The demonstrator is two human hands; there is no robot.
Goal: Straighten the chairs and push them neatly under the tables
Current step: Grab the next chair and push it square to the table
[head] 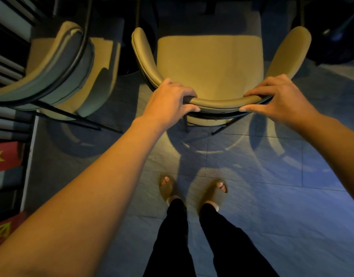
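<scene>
An olive-yellow padded chair (210,62) with a curved backrest and thin black legs stands right in front of me, its seat facing away toward the dark table edge (192,1) at the top. My left hand (170,98) grips the left part of the backrest, fingers over the top and thumb beneath. My right hand (276,96) grips the right part of the same backrest. The front of the seat lies in shadow under the table.
A second matching chair (58,66) stands to the left, turned at an angle. A dark round object (336,31) sits at the upper right. A wall with slats and red fabric runs along the left edge. My sandalled feet (192,190) stand on grey floor tiles.
</scene>
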